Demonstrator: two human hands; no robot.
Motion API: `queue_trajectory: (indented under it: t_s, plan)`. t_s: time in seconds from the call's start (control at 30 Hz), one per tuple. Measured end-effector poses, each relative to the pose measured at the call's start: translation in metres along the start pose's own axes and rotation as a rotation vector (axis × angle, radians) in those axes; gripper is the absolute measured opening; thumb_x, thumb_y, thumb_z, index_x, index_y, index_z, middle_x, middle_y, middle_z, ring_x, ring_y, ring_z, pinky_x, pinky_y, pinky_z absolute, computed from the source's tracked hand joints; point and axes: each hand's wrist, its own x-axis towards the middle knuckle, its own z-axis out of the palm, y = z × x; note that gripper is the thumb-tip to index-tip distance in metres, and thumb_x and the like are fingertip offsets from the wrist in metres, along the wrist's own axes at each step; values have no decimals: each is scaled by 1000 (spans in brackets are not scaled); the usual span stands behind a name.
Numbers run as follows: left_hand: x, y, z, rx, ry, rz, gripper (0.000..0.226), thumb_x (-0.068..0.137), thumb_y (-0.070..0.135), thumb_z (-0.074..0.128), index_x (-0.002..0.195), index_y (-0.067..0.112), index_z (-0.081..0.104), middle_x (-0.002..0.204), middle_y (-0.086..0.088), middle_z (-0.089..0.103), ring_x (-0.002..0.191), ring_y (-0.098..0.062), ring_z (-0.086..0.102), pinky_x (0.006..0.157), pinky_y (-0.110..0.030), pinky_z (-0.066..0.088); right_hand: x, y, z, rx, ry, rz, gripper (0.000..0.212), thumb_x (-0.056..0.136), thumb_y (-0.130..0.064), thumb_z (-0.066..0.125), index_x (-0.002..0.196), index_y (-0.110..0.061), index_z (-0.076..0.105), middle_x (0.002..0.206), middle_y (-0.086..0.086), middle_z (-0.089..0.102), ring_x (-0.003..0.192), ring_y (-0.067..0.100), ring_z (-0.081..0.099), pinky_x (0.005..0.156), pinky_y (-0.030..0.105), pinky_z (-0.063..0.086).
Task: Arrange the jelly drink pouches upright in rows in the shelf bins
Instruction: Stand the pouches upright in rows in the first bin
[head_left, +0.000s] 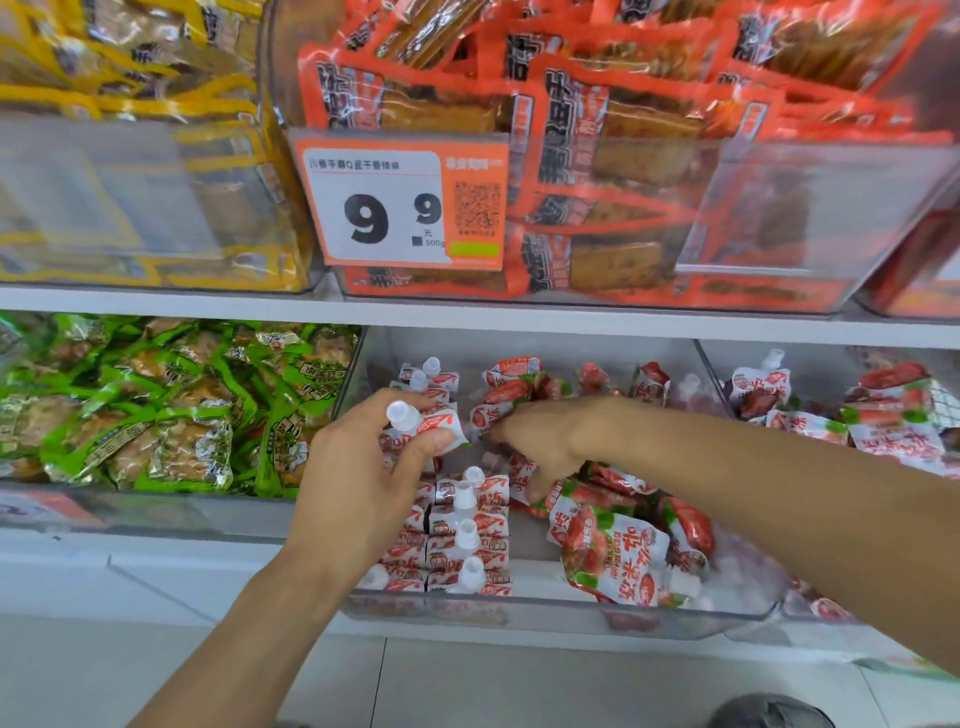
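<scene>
A clear shelf bin (519, 610) on the lower shelf holds red-and-white jelly drink pouches with white caps. On its left side several pouches stand upright in rows (467, 540). Loose pouches lie flat on the right, the nearest one (608, 556) at the front. My left hand (363, 467) grips one pouch (431, 423) by its top, cap up, above the rows. My right hand (540, 436) reaches into the bin's middle, with its fingers closed on a pouch (485, 415) there. More loose pouches (571, 382) lie at the back.
A second clear bin (852, 410) to the right holds more jelly pouches lying loose. Green snack packs (171, 410) fill the bin to the left. The upper shelf carries yellow packs (130, 156), orange packs (597, 156) and a price tag (400, 202).
</scene>
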Motion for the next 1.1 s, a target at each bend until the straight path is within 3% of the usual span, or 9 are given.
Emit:
queue_trajectory:
  t_s: [0.17,0.3,0.37,0.43,0.5,0.57,0.67,0.9,1.1]
  plan:
    - [1,0,2,-8,19,14,15,84,27,72,98,24,67,63,26,54,52,19,48,52,-1,34,-13,0,-5,1,54,18,66,65,-52,84,109,-6,64,103,5,63,92,23,57,68,26,44]
    - [6,1,5,-17,26,26,14,84,34,72,96,33,64,69,26,58,57,20,51,56,0,35,-37,7,-1,1,225,44,61,59,-50,87,100,-12,62,98,6,59,95,24,55,77,36,51]
    - [10,-1,9,-14,9,7,19,83,43,69,99,32,67,82,20,67,74,11,59,63,-3,40,-49,10,3,-12,301,26,50,63,-46,85,95,-18,58,98,3,58,99,23,52,79,41,50]
    - [14,-5,16,0,-15,-19,31,83,47,67,107,27,68,92,14,71,74,2,61,63,-5,41,-64,10,6,37,329,29,40,70,-39,81,90,-26,49,99,-1,57,97,21,53,78,40,48]
    - [19,-6,23,47,-34,-21,37,83,44,68,113,23,69,97,9,73,68,-4,60,61,-5,40,-79,10,6,77,347,44,36,74,-32,78,89,-28,46,93,-3,56,92,20,53,71,37,44]
    - [23,-5,30,61,-67,-19,36,83,42,70,113,22,69,101,9,73,80,-7,65,71,-14,47,-92,8,5,96,398,50,33,77,-36,77,96,-29,51,92,-6,56,92,17,52,67,33,39]
    - [28,-6,39,80,-170,-30,27,83,40,72,102,21,72,92,9,73,66,1,61,69,-23,51,-105,9,2,172,479,85,37,78,-48,74,108,-35,56,102,-7,62,99,17,56,77,34,46]
    - [37,-11,57,237,-443,35,14,88,26,69,100,20,72,98,3,71,71,-8,57,69,-21,47,-105,29,8,435,668,204,36,72,-55,77,91,-30,58,81,-9,63,81,20,57,66,34,42]
    - [31,-13,43,317,-519,79,27,89,43,63,110,27,66,102,7,70,84,-10,65,76,-34,54,-87,35,15,514,686,225,30,76,-48,77,96,-35,59,90,-3,67,86,20,57,64,31,40]
